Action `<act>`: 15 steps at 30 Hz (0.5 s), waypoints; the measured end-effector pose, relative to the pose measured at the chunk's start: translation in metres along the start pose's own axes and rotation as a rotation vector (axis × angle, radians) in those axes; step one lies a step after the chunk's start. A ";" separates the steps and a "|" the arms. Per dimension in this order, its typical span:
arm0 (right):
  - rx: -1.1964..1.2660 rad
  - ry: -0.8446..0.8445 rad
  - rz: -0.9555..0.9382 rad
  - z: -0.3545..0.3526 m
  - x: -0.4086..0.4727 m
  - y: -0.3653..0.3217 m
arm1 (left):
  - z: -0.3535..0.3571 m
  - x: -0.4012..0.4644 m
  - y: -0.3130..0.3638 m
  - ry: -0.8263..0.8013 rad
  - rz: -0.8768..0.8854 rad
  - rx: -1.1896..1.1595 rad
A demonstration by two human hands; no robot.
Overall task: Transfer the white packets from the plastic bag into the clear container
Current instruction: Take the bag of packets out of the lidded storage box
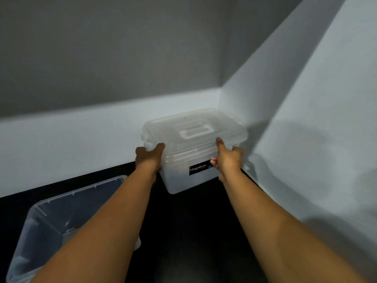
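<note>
A clear plastic container [191,152] with its lid on and a handle on top sits in the far corner where two pale walls meet. A black "Megabox" label is on its front. My left hand [150,158] grips its left end, thumb on the lid edge. My right hand [228,158] grips its right end, thumb up on the lid. Both arms are stretched forward. No plastic bag or white packets are in view.
A larger open clear tub [67,203] stands at the lower left, partly under my left forearm. The surface [193,231] beneath is black. Pale walls [306,139] close in behind and to the right of the container.
</note>
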State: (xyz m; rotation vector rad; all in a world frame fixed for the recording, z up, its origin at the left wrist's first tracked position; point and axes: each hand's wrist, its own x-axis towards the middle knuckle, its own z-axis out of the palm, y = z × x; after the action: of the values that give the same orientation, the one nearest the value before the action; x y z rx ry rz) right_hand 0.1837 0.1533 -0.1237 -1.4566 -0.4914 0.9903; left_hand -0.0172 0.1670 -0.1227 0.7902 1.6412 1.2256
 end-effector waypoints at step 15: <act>0.228 -0.089 0.028 -0.033 -0.030 0.009 | -0.018 -0.052 -0.011 -0.009 0.137 0.247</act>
State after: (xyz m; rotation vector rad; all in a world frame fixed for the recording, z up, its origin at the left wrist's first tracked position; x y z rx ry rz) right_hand 0.1919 0.1089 -0.1275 -1.2224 -0.4084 1.0993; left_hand -0.0139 0.1117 -0.1166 1.0746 1.7767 1.1227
